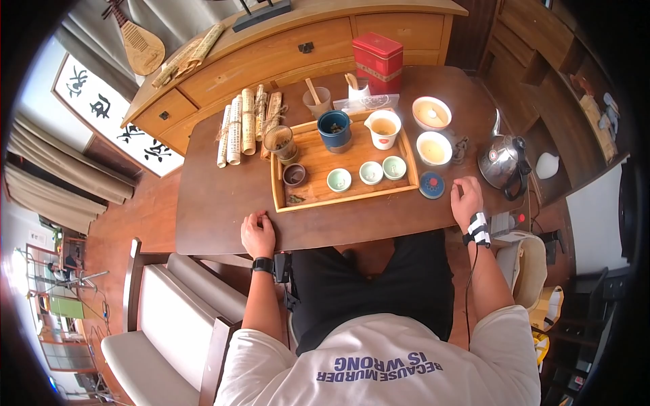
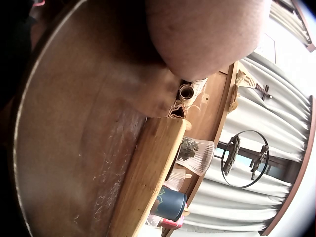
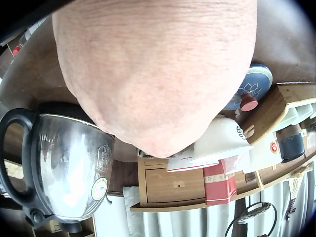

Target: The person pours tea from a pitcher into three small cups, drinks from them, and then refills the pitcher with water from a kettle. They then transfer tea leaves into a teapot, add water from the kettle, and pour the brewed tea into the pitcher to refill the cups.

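My left hand [image 1: 258, 235] rests on the table's near edge, fingers loosely curled, in front of the bamboo tea tray's [image 1: 352, 201] left corner. At the right, my right hand [image 1: 467, 201] lies on the table between a blue lid [image 1: 431, 185] and a steel kettle [image 1: 500, 162]. Neither hand holds anything. On the tray are a blue cup [image 1: 334, 131], a white pitcher [image 1: 383, 129] of tea, a glass [image 1: 280, 142] of dry leaves, a small dark cup [image 1: 294, 175] and three pale green cups [image 1: 371, 173]. In both wrist views the back of the hand hides its fingers.
Two white bowls [image 1: 434, 148] stand right of the tray, with a small dark figurine [image 1: 460, 149] beside them. Behind it are a red tin [image 1: 378, 61], a cup [image 1: 317, 101] with a wooden tool and several bamboo scrolls [image 1: 234, 130]. A chair [image 1: 169, 311] stands at the left.
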A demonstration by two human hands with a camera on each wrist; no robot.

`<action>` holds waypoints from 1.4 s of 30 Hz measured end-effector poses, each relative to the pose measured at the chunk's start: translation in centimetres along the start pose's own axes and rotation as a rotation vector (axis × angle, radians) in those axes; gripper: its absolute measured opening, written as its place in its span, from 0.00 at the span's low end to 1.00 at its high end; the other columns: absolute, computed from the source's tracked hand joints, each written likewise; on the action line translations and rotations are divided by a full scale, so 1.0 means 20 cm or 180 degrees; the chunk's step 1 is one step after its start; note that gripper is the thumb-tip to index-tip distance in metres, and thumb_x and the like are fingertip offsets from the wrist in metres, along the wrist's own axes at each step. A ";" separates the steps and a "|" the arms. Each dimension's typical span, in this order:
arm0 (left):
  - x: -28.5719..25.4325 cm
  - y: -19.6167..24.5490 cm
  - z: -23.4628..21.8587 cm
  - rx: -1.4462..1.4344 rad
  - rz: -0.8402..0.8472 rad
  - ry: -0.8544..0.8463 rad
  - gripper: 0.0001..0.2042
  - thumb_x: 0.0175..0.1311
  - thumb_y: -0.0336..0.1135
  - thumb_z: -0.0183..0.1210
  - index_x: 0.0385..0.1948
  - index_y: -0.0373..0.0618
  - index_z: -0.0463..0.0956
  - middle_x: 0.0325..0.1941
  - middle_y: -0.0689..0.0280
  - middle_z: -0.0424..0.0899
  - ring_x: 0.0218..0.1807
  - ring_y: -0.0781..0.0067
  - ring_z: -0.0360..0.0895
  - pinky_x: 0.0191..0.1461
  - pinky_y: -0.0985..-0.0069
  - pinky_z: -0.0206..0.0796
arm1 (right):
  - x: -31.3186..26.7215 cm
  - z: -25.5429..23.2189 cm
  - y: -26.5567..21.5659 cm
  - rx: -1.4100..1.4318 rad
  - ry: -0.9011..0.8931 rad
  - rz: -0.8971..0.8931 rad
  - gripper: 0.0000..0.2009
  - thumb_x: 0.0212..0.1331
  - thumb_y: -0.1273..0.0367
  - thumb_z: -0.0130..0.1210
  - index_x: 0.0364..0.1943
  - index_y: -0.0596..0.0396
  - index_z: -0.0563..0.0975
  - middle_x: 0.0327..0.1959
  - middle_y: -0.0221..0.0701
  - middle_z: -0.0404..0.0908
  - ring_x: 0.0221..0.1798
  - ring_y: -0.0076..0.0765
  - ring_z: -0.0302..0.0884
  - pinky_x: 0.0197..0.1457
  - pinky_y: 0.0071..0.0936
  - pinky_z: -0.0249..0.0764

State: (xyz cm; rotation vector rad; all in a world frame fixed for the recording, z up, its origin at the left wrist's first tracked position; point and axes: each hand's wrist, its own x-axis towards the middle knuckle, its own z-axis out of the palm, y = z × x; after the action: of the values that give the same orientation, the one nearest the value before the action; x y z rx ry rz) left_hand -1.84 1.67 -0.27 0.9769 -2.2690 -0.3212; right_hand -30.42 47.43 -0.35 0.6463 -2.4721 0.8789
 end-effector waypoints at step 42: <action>0.00 0.01 -0.01 0.0004 -0.0104 -0.0068 0.05 0.67 0.34 0.62 0.37 0.47 0.86 0.35 0.58 0.85 0.43 0.51 0.82 0.50 0.57 0.74 | 0.00 0.01 0.01 0.0025 0.0036 -0.0003 0.07 0.58 0.75 0.62 0.39 0.59 0.81 0.44 0.41 0.80 0.50 0.54 0.79 0.56 0.45 0.76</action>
State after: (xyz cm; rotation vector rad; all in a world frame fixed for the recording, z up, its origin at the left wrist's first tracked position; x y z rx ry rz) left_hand -1.85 1.82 0.09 1.0165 -2.2746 -0.3457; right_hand -30.52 47.48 -0.56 0.6432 -2.4592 0.8902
